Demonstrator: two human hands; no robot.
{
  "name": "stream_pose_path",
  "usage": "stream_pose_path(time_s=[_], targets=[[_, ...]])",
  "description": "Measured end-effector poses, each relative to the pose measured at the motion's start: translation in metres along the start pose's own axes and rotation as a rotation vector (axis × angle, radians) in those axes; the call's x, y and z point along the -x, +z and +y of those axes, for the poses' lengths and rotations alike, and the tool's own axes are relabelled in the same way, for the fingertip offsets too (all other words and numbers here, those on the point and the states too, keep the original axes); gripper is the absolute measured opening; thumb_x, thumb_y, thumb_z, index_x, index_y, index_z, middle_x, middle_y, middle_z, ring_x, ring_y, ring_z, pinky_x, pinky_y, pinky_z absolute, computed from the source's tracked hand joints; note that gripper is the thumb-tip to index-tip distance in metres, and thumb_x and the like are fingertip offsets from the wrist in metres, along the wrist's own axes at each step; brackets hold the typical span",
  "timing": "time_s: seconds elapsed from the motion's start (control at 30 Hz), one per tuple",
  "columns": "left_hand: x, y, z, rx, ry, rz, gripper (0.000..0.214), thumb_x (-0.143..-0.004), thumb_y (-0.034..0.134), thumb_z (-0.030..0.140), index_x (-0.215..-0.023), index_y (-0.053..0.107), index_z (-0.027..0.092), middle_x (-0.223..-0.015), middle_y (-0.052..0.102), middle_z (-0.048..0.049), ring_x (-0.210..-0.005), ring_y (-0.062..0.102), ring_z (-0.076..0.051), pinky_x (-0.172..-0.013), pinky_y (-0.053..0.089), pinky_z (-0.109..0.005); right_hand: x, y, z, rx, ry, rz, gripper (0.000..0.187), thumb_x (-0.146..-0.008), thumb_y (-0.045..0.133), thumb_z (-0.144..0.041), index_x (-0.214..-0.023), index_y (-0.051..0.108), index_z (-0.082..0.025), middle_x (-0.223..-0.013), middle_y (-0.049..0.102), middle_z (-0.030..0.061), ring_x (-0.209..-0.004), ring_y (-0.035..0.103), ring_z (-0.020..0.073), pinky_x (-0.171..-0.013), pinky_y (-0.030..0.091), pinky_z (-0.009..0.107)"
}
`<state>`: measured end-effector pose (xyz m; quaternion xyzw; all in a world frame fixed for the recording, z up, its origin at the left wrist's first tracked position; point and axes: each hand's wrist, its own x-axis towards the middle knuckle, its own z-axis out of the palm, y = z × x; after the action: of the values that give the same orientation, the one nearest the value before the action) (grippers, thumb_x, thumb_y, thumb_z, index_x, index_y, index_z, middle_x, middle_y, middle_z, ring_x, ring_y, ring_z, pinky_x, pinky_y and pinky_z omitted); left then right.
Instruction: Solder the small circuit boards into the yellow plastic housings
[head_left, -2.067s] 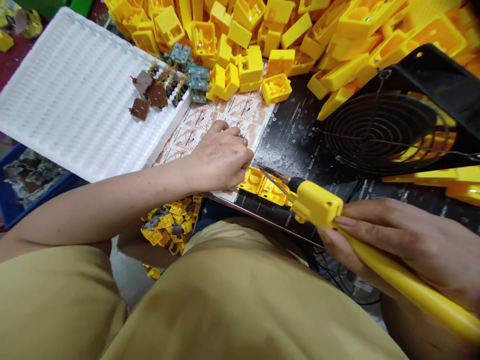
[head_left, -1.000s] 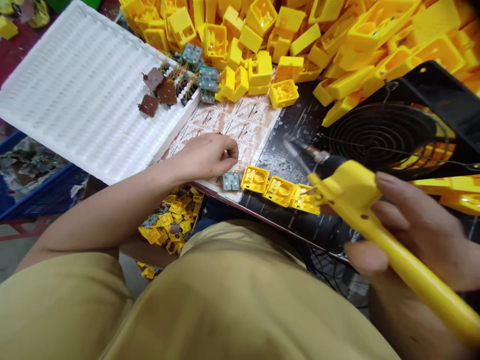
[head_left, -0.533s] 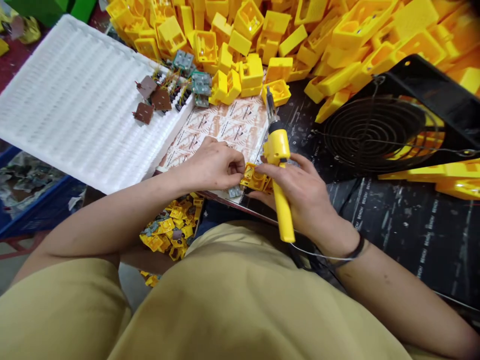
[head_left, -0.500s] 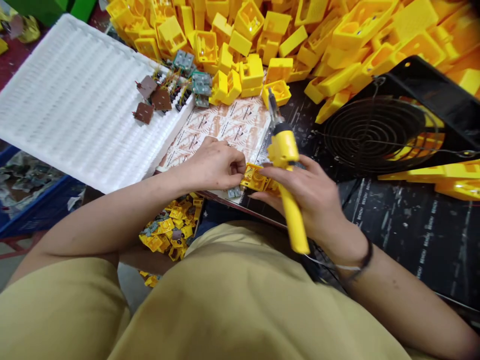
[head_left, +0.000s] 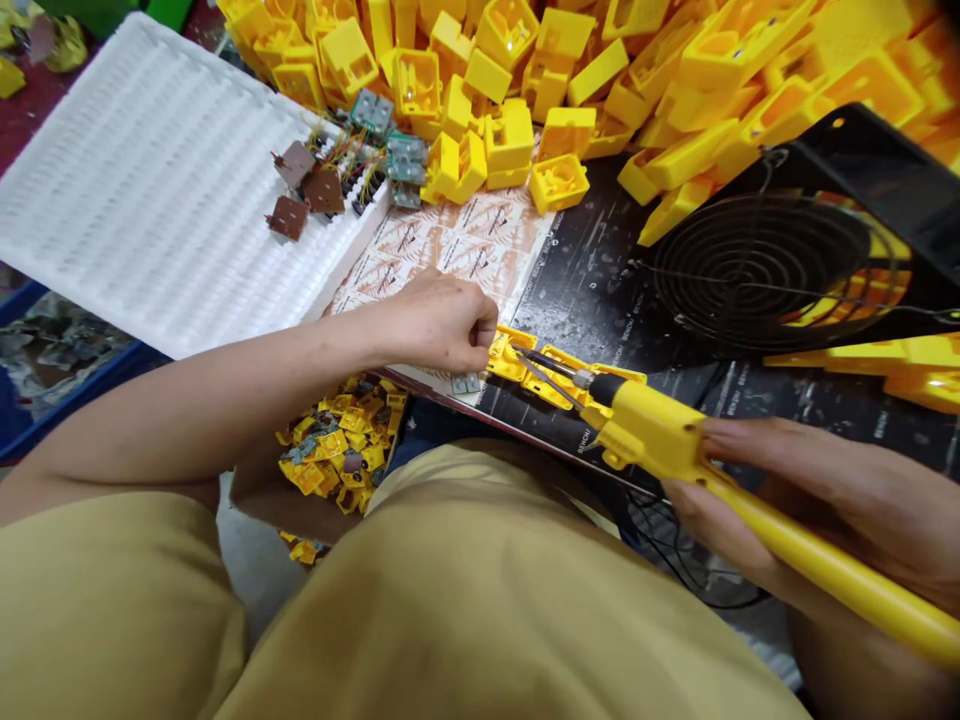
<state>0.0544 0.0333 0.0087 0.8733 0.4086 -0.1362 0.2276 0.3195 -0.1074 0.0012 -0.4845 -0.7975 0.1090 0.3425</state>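
Note:
My left hand rests at the near edge of the black mat, fingers curled against the left end of a row of small yellow housings. A small grey circuit board lies just under its fingertips. My right hand grips a yellow soldering iron by its handle. The iron's metal tip points left and sits over the yellow housings, close to my left fingers.
A white foam tray with brown and grey circuit boards lies at the left. A big heap of yellow housings fills the back. A black wire-grille fan stands at the right. Yellow scraps lie below the bench edge.
My right hand drew back to the right and lowered the iron, so its tip now points left onto the housings instead of standing up. My left hand stayed at the housings.

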Motion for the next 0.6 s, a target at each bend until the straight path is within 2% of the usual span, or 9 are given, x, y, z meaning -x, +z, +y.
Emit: stream_pose_path(time_s=[0.17, 0.27, 0.37, 0.5, 0.6], targets=[[-0.004, -0.003, 0.002, -0.01, -0.007, -0.033, 0.015, -0.07, 0.061, 0.026, -0.077, 0.073, 0.02, -0.069, 0.069, -0.0008, -0.067, 0.06, -0.015, -0.066, 0.037, -0.026, 0.01, 0.004, -0.007, 0.025, -0.013, 0.025, 0.034, -0.079, 0.069, -0.054, -0.107, 0.065, -0.034, -0.077, 0.068, 0.0032, -0.067, 0.067, 0.0202, -0.055, 0.057, 0.031], [-0.005, -0.004, 0.003, -0.044, 0.007, -0.031, 0.016, -0.071, 0.06, 0.027, -0.077, 0.073, 0.02, -0.068, 0.068, -0.0005, -0.067, 0.059, -0.015, -0.065, 0.036, -0.026, 0.007, 0.004, -0.007, 0.017, -0.048, 0.008, 0.03, -0.079, 0.069, -0.054, -0.098, 0.066, -0.031, -0.074, 0.067, 0.0026, -0.068, 0.067, 0.0195, -0.058, 0.058, 0.031], [-0.004, -0.005, 0.005, -0.088, 0.023, -0.025, 0.017, -0.072, 0.058, 0.026, -0.077, 0.073, 0.02, -0.069, 0.068, -0.0008, -0.067, 0.059, -0.016, -0.066, 0.036, -0.027, -0.008, 0.01, -0.01, -0.01, -0.115, -0.018, 0.021, -0.081, 0.07, -0.046, -0.092, 0.066, -0.029, -0.072, 0.067, 0.001, -0.068, 0.067, 0.0177, -0.06, 0.058, 0.03], [-0.003, -0.005, 0.007, -0.138, 0.042, -0.025, 0.017, -0.073, 0.056, 0.026, -0.076, 0.072, 0.019, -0.068, 0.067, -0.0007, -0.07, 0.06, -0.016, -0.075, 0.038, -0.03, -0.029, 0.014, -0.011, -0.063, -0.246, -0.082, 0.013, -0.081, 0.072, -0.024, -0.088, 0.061, -0.024, -0.072, 0.067, -0.0015, -0.065, 0.066, 0.0125, -0.063, 0.058, 0.025], [-0.003, -0.006, 0.008, -0.15, 0.056, -0.023, 0.018, -0.074, 0.056, 0.027, -0.077, 0.072, 0.019, -0.07, 0.068, -0.0007, -0.072, 0.06, -0.017, -0.083, 0.038, -0.034, -0.033, 0.006, -0.006, -0.064, -0.231, -0.133, 0.014, -0.082, 0.07, -0.02, -0.089, 0.059, -0.022, -0.076, 0.067, -0.0011, -0.066, 0.065, 0.0105, -0.061, 0.056, 0.023]])
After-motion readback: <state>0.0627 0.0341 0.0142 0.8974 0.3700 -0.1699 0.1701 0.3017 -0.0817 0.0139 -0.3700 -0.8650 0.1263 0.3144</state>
